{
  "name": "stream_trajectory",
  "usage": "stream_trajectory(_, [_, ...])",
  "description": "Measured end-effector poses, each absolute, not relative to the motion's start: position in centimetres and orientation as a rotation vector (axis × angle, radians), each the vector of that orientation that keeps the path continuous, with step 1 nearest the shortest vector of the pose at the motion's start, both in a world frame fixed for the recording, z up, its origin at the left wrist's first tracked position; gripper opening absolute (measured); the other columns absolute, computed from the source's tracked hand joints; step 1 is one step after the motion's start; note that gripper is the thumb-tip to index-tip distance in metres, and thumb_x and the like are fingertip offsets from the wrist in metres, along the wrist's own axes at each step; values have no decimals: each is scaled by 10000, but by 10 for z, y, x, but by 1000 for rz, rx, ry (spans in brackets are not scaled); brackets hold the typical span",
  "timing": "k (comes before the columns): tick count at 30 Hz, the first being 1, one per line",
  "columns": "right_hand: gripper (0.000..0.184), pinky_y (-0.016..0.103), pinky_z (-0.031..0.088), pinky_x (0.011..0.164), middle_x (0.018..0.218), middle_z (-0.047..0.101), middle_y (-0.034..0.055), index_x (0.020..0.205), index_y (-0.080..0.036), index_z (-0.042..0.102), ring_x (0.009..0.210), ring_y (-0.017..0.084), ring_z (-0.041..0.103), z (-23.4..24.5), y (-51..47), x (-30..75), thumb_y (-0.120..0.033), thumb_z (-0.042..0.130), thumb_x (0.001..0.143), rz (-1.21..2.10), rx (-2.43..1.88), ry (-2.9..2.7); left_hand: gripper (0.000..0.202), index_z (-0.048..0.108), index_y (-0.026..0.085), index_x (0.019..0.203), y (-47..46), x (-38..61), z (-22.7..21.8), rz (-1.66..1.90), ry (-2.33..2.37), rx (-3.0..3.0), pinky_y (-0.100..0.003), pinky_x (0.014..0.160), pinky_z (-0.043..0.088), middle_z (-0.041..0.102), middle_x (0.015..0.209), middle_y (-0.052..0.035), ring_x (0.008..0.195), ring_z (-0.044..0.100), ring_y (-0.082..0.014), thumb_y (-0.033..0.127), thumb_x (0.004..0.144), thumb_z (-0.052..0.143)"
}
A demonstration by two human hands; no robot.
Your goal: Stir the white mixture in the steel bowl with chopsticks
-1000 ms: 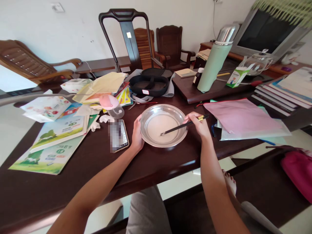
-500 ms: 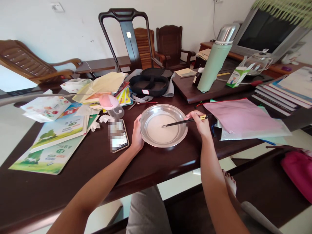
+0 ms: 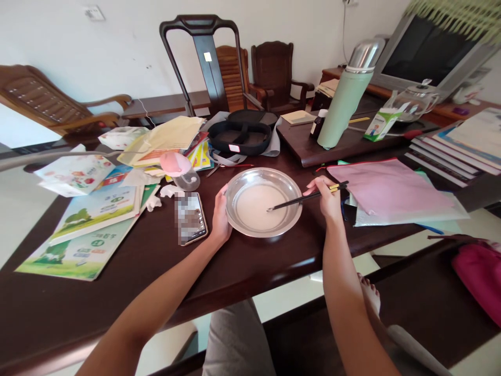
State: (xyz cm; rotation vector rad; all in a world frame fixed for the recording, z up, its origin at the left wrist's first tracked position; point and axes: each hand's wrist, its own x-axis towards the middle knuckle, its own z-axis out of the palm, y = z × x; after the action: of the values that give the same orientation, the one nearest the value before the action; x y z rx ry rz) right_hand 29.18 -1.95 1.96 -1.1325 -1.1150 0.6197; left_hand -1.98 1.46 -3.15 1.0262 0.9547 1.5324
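A shallow round metal dish point(image 3: 239, 223) stands on the dark wooden table, with whitish liquid or paste point(image 3: 254, 201) covering its bottom. My left hand point(image 3: 222, 216) grips the dish's left rim, thumb on the near side. In my right hand point(image 3: 325, 196) is a pair of black chopsticks point(image 3: 295, 200) with gold bands, slanting down to the left. Their tips reach into the whitish contents right of the middle. Left of my left hand lies a phone point(image 3: 191, 218), its screen partly blurred out.
Booklets point(image 3: 84, 230), crumpled tissues point(image 3: 153, 202) and a pink-topped clear container point(image 3: 176, 166) lie left. An open black case point(image 3: 239, 138) sits behind the dish. At right are a green thermos point(image 3: 344, 99), a small dark bottle point(image 3: 318, 125), a pink pouch point(image 3: 391, 183) and stacked books point(image 3: 442, 162).
My right hand has moved slightly right, drawing the chopstick tips rightward through the dish's contents. My left hand and the dish stay in place.
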Motion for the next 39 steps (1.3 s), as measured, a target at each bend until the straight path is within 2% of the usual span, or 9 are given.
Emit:
stream_trajectory(3, [586,383,642,699,606,766,10,753,-266,768,616,245,779,21,-21,289,-834,764,896,738,-1125,-1207,702,739,285,1351,15,-19,-32,1534,950,1020,-521,1299,518,704,1609,-125,1529,640,-367,807,890,826])
stream_trajectory(7, [576,405,673,791,739,843,30,785,-268,804,759,269,837,23,-21,287,-837,785,875,738,-1143,-1266,713,741,287,1347,14,-19,-31,1535,956,1021,-513,1292,526,721,1580,-121,1517,648,-366,814,876,834])
stream_trajectory(13, [589,391,645,684,553,719,-7,719,-273,741,575,245,762,21,-20,290,-833,759,900,684,-1129,-1138,674,741,283,1341,14,-19,-30,1539,963,1023,-507,1286,528,713,1591,-123,1521,643,-365,789,904,821])
stream_trajectory(19, [581,415,673,787,712,826,21,787,-278,792,758,276,836,23,-20,287,-853,780,866,739,-1149,-1254,631,729,288,1362,14,-20,-31,1521,952,1042,-493,1284,525,727,1563,-114,1513,650,-349,764,951,786])
stream_trajectory(24, [578,399,641,721,555,715,-7,713,-278,730,577,239,750,21,-20,291,-821,745,911,655,-1154,-1119,659,738,293,1348,14,-20,-30,1524,952,1025,-495,1280,531,709,1594,-110,1514,646,-356,782,913,817])
stream_trajectory(26, [580,394,641,715,571,728,0,720,-276,741,595,243,757,21,-21,288,-828,764,893,725,-1143,-1178,671,738,298,1349,14,-20,-30,1523,954,1023,-499,1287,524,703,1604,-110,1522,639,-357,791,902,823])
stream_trajectory(30, [579,417,669,810,715,818,24,781,-275,786,755,270,824,22,-20,286,-845,770,877,730,-1150,-1268,655,735,295,1353,14,-20,-31,1519,956,1041,-501,1297,515,714,1582,-115,1532,632,-354,786,923,800])
stream_trajectory(36, [594,399,632,701,546,696,-11,711,-282,707,566,243,740,19,-19,291,-840,726,913,651,-1152,-1124,636,734,296,1360,15,-20,-33,1523,957,1055,-506,1295,518,710,1591,-114,1536,633,-354,777,948,776])
stream_trajectory(39, [578,398,644,709,616,759,10,746,-281,759,636,256,778,21,-20,287,-843,768,880,769,-1136,-1241,618,740,300,1352,15,-21,-32,1518,962,1055,-501,1298,516,712,1588,-110,1543,628,-354,771,953,774])
